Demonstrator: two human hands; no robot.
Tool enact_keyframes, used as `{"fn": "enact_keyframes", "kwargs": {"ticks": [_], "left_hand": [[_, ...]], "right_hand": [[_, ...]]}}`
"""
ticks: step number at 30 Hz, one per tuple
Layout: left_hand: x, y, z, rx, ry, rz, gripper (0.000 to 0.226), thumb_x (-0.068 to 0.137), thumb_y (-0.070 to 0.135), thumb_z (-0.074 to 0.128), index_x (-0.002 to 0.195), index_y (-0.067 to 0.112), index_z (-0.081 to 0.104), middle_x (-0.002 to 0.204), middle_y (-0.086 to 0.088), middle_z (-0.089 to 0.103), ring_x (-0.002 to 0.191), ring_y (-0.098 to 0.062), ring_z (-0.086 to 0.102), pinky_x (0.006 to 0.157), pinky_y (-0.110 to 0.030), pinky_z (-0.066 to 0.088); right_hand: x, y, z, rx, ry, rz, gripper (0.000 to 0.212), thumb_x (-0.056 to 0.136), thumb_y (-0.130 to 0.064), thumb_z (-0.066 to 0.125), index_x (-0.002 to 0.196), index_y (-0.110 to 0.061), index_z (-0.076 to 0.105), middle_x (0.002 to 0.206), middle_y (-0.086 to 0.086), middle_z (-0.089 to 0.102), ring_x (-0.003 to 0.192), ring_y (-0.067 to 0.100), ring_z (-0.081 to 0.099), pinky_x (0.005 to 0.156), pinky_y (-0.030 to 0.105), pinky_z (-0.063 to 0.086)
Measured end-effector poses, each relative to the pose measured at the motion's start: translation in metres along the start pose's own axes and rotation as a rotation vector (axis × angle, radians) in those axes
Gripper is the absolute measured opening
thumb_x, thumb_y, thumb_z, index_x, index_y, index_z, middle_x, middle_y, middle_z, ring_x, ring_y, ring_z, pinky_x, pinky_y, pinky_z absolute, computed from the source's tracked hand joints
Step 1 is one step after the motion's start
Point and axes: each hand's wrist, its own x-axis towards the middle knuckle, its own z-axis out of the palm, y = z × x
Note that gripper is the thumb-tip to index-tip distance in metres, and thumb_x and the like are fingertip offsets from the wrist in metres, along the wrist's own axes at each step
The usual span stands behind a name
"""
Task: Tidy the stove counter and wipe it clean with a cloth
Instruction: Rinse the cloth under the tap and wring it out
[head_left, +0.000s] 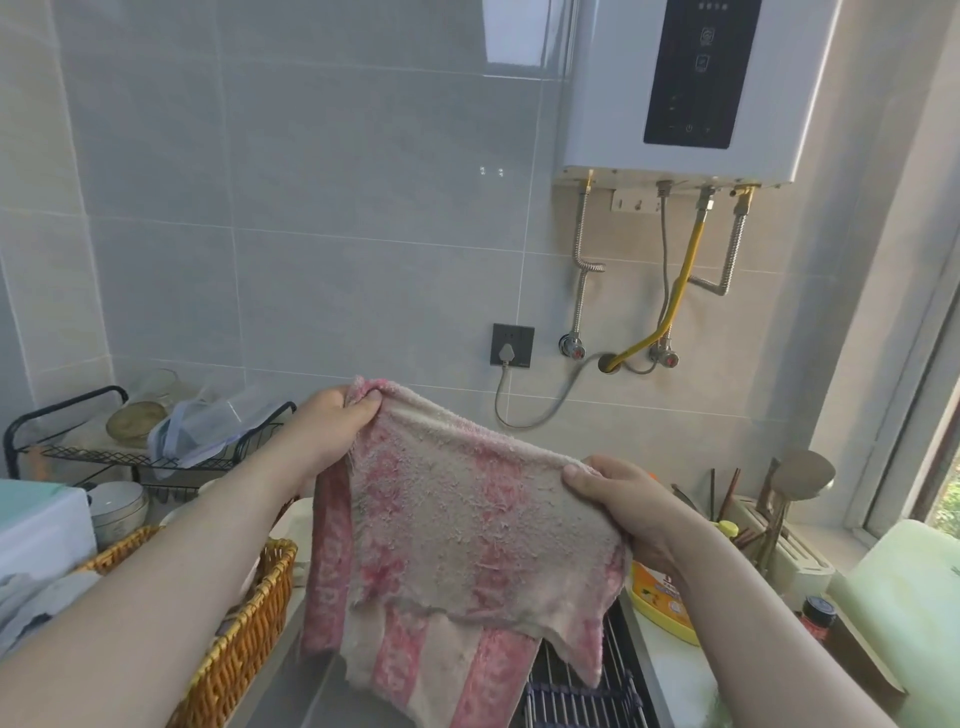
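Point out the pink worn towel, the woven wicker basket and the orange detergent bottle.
pink worn towel (467, 519): head view, middle of the cloth
woven wicker basket (249, 639): head view, right wall
orange detergent bottle (655, 597): head view, label side

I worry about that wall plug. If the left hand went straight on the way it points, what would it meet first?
Apart from the cloth it pinches, the left hand would likely reach the tiled wall near the socket; depth is unclear.
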Motion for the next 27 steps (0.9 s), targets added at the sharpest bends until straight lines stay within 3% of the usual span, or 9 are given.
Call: {"fn": "enact_keyframes", "kwargs": {"ticks": [5,8,10,12,15,18,20,22,27], "left_hand": [[-0.005,0.007,0.005,0.751,0.142,0.093,0.054,0.099,0.054,0.024,0.098,0.016,0.063,0.104,-0.012,0.052,0.110,-0.035,0.052,0.087,-0.037,0.042],[-0.005,0.008,0.009,0.407,0.034,-0.064,0.049,0.101,0.052,0.029,0.122,0.017,0.056,0.106,-0.014,0.062,0.095,-0.032,0.061,0.080,-0.034,0.049],[-0.007,0.005,0.009,-0.040,-0.093,-0.253,0.043,0.100,0.051,0.036,0.115,0.015,0.054,0.090,-0.013,0.065,0.077,-0.028,0.064,0.067,-0.035,0.056],[-0.007,-0.001,0.006,-0.376,-0.197,-0.312,0.034,0.102,0.039,0.042,0.110,0.008,0.056,0.090,-0.018,0.068,0.078,-0.030,0.069,0.070,-0.042,0.061],[-0.011,-0.008,0.005,-0.679,-0.275,-0.251,0.021,0.095,0.012,0.043,0.099,-0.001,0.059,0.091,-0.023,0.067,0.079,-0.034,0.071,0.078,-0.048,0.059],[-0.008,-0.016,0.011,-0.898,-0.187,-0.298,0.034,0.088,0.025,0.046,0.090,-0.006,0.060,0.083,-0.022,0.065,0.076,-0.033,0.066,0.076,-0.050,0.056],[-0.004,-0.017,0.017,-0.866,-0.075,-0.364,0.037,0.093,0.030,0.056,0.079,-0.003,0.061,0.072,-0.016,0.064,0.060,-0.025,0.064,0.062,-0.038,0.058],[-0.002,-0.018,0.023,-0.667,-0.023,-0.385,0.013,0.090,0.012,0.064,0.081,0.002,0.061,0.068,-0.010,0.062,0.044,-0.017,0.061,0.041,-0.026,0.052],[0.005,-0.023,0.025,-0.436,0.100,-0.347,0.016,0.085,-0.010,0.061,0.086,0.006,0.060,0.074,-0.010,0.058,0.057,-0.021,0.056,0.028,-0.024,0.044]], "right_hand": [[0.001,0.006,-0.001,0.046,0.014,-0.031,0.017,0.094,-0.018,0.062,0.086,-0.007,0.052,0.073,0.006,0.052,0.063,0.015,0.050,0.054,0.025,0.042],[0.003,0.011,0.001,0.230,0.032,-0.054,0.021,0.090,-0.021,0.065,0.083,-0.004,0.057,0.079,0.013,0.058,0.073,0.024,0.055,0.067,0.033,0.047],[0.006,0.011,0.002,0.370,0.132,-0.051,0.028,0.094,-0.026,0.061,0.074,-0.006,0.058,0.082,0.016,0.066,0.076,0.026,0.060,0.076,0.038,0.049],[0.010,0.011,0.005,0.463,0.253,-0.053,0.026,0.095,-0.021,0.061,0.075,-0.006,0.057,0.075,0.014,0.065,0.068,0.023,0.059,0.076,0.040,0.051],[0.017,0.011,0.007,0.545,0.322,-0.041,0.014,0.092,-0.003,0.063,0.082,-0.005,0.053,0.070,0.010,0.054,0.062,0.020,0.055,0.071,0.037,0.053],[0.025,0.008,0.006,0.579,0.374,-0.009,0.015,0.089,0.006,0.061,0.085,-0.007,0.053,0.073,0.009,0.054,0.062,0.019,0.055,0.064,0.034,0.054],[0.029,0.004,0.008,0.516,0.426,-0.015,0.016,0.087,0.008,0.062,0.087,-0.007,0.055,0.078,0.011,0.055,0.066,0.020,0.055,0.068,0.036,0.053],[0.032,0.000,0.010,0.299,0.472,-0.032,0.017,0.084,0.009,0.063,0.088,-0.007,0.057,0.084,0.014,0.057,0.071,0.023,0.055,0.072,0.039,0.053],[0.038,-0.011,0.010,-0.349,0.474,-0.035,0.025,0.080,0.008,0.051,0.078,-0.016,0.059,0.081,0.008,0.055,0.068,0.020,0.049,0.057,0.025,0.041]]}}
